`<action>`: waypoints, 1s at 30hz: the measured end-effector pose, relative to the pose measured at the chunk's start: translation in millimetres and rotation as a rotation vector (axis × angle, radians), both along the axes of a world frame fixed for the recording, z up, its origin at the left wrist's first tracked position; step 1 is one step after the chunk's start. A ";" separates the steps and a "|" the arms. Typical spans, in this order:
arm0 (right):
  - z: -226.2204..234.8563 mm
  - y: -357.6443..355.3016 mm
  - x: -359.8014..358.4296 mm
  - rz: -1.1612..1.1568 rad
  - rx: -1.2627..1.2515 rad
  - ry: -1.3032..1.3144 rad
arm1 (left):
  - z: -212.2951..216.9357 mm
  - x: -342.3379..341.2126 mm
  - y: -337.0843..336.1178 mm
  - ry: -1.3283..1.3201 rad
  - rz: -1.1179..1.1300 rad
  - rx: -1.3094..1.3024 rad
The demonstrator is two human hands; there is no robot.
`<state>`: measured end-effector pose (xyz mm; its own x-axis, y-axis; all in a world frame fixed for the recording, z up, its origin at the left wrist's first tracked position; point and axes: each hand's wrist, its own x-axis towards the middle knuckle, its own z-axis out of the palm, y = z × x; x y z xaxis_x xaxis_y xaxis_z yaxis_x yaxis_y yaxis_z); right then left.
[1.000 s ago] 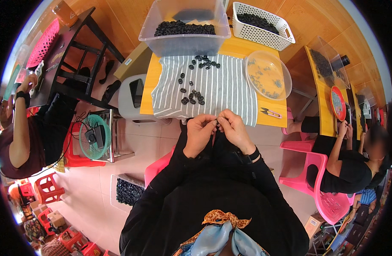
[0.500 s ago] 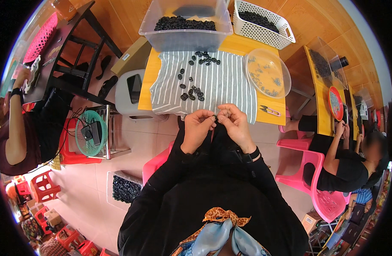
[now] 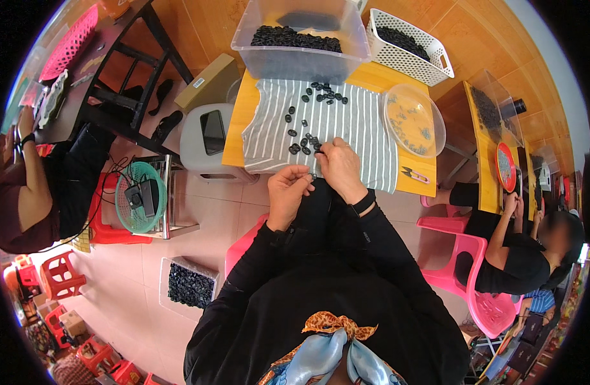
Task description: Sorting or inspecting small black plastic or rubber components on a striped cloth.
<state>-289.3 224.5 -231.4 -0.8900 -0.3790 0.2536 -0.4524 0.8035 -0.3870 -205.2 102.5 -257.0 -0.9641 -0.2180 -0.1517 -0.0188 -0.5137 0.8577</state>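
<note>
My left hand (image 3: 288, 192) and my right hand (image 3: 338, 168) meet at the near edge of a grey striped cloth (image 3: 353, 128) spread on a yellow table (image 3: 237, 135). Their fingertips pinch a small dark piece (image 3: 313, 176) between them; it is too small to make out. Several small black pieces (image 3: 304, 142) lie scattered on the cloth just beyond my right hand, and more (image 3: 327, 93) sit near its far edge.
A clear tub (image 3: 295, 38) and a white basket (image 3: 407, 45) of black pieces stand at the table's back. A clear round lid (image 3: 414, 122) and small snips (image 3: 414, 173) lie right. A floor tray (image 3: 189, 285) holds more pieces. People sit left (image 3: 38, 186) and right (image 3: 520, 250).
The view has shifted slightly. My hands stay together at the cloth's near edge, the right one now reaching a little farther onto the cloth.
</note>
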 end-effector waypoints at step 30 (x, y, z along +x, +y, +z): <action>-14.2 84.8 9.6 -0.161 -0.192 0.080 | 1.2 -5.9 26.9 0.067 -0.105 -0.034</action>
<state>-279.7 309.4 -245.6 -0.9092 -0.1719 0.3793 -0.3598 0.7828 -0.5077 -211.2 129.3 -255.8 -0.9896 -0.1194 -0.0802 -0.0128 -0.4824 0.8758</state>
